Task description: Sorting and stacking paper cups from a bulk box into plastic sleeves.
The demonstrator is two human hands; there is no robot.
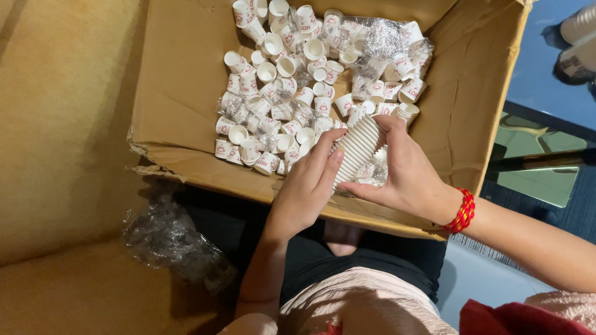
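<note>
Gripping one stack of paper cups (356,151), left hand (307,189) and right hand (406,170) curl closed.

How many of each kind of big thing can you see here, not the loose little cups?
Cardboard box: 1
Stack of cups: 1, held by the left hand and right hand
Red bracelet: 1
Crumpled plastic wrap: 1
Total: 4

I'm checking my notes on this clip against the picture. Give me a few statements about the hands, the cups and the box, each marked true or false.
1. Both hands, left hand and right hand, hold a nested stack of cups. True.
2. The cardboard box is empty. False: many loose small paper cups lie in it.
3. A red beaded bracelet is on the right wrist. True.
4. The loose cups are blue. False: white with red print.
</note>
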